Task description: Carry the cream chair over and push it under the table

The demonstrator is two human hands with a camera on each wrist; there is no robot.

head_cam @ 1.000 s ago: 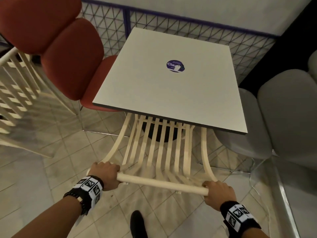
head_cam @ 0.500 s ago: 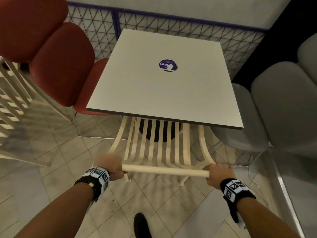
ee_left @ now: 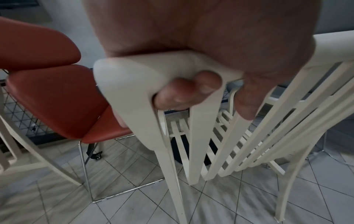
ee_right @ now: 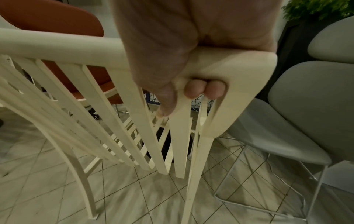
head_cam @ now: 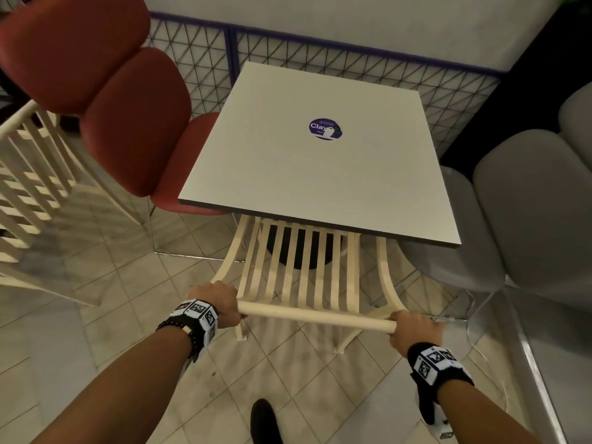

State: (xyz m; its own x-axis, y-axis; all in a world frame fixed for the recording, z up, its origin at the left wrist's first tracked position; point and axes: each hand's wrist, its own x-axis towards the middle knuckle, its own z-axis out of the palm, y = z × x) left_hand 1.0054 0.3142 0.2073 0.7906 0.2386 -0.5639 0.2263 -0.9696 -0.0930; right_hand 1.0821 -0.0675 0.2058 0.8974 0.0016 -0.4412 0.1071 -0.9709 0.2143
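1. The left hand (head_cam: 215, 302) and right hand (head_cam: 413, 330) each grasp an end of the cream chair (head_cam: 307, 270) top rail.
2. Its seat lies partly beneath the tabletop (head_cam: 314, 174).
3. A red chair (head_cam: 128, 123) flanks the left, a grey chair (head_cam: 512, 219) the right.
4. The table's dark base (head_cam: 301, 251) stands behind the slats.

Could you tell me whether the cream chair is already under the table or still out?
Partly under: the cream chair has its seat hidden beneath the table edge, while its slatted back and top rail stand clear.
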